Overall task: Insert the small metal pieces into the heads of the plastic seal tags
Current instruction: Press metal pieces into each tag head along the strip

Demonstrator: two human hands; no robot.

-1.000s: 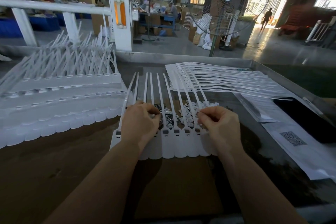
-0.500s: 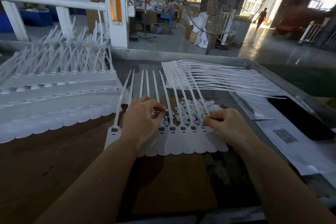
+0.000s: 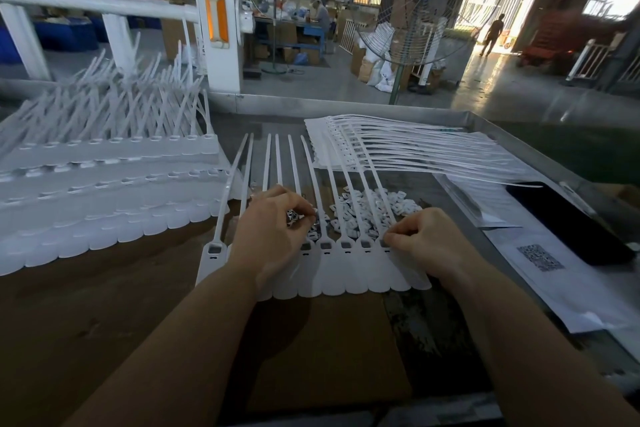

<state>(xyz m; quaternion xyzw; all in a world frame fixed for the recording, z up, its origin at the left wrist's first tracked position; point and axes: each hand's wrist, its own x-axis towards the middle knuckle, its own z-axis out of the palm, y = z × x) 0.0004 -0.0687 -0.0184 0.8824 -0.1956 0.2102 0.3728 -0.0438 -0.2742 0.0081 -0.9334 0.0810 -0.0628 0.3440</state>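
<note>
Workshop bench [image 3: 104, 315], brown-topped, is carrying a row of white seal tags [image 3: 332, 267] directly before me, heads side by side, straps fanning away. My left hand [image 3: 273, 236] is curling around a clutch of small metal pieces [image 3: 293, 217]; my right hand [image 3: 426, 239] is pinching at the head of the rightmost tag, seemingly seating one piece, too small to confirm. Loose pieces [image 3: 374, 206] are lying heaped just beyond the heads. Next, I judge, another piece needs aligning squarely over an open socket.
</note>
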